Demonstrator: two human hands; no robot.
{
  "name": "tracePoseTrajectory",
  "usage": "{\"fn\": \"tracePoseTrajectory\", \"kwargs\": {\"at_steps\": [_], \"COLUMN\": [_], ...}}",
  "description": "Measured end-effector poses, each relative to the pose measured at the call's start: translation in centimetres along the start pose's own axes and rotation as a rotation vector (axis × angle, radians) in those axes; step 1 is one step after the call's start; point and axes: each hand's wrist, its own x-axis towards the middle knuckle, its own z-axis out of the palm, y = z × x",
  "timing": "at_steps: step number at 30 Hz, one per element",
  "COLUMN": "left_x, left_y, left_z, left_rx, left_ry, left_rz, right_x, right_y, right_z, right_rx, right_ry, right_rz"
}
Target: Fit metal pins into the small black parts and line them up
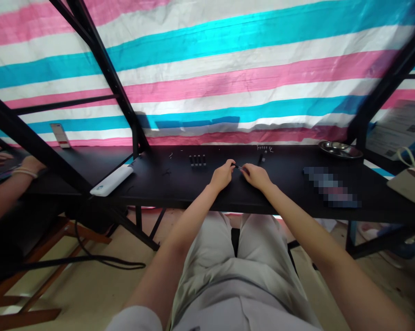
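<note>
Both my hands rest on the black table (180,184), close together near its middle. My left hand (222,176) is closed in a pinch on a small dark part (234,165) at its fingertips. My right hand (256,176) is also pinched shut, its fingertips meeting the left hand's over the same tiny piece; what it holds is too small to name. A row of several small black parts (197,160) stands just left of my hands. A few more small pieces (263,150) lie behind my right hand, near the table's back edge.
A white power bank (111,180) lies at the table's left. A metal dish (340,149) sits at the back right. Black frame bars (104,64) cross on the left. Another person's arm (7,193) reaches in at far left. A striped tarp hangs behind.
</note>
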Motion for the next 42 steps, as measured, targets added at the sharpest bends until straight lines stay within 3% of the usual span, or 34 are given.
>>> {"fn": "tracePoseTrajectory", "kwargs": {"at_steps": [6, 12, 15, 19, 28, 31, 37, 42], "left_x": [-0.1, -0.1, -0.1, -0.3, -0.5, -0.4, -0.3, -0.3], "left_y": [0.1, 0.1, 0.2, 0.6, 0.7, 0.5, 0.0, -0.3], "left_z": [-0.1, -0.3, -0.4, -0.4, -0.3, -0.2, -0.1, 0.0], "left_rx": [-0.008, -0.007, 0.001, 0.012, -0.014, -0.008, 0.017, 0.022], "left_ry": [-0.012, 0.056, 0.001, -0.089, -0.138, -0.094, -0.046, -0.039], "left_rz": [0.031, -0.030, -0.011, 0.076, 0.120, 0.096, 0.066, 0.060], "right_x": [0.1, 0.2, 0.1, 0.1, 0.1, 0.4, 0.7, 1.0], "right_y": [-0.1, 0.6, 0.4, -0.1, 0.0, 0.6, 3.9, 5.9], "right_z": [-0.1, 0.2, 0.3, 0.3, 0.7, 0.7, 0.1, 0.0], "right_rx": [-0.018, -0.045, 0.077, 0.131, 0.099, 0.103, 0.105, 0.125], "right_ry": [-0.005, 0.060, 0.110, 0.056, 0.025, 0.103, 0.144, 0.100], "right_rz": [-0.098, 0.052, -0.052, -0.204, -0.209, -0.069, 0.467, 0.653]}}
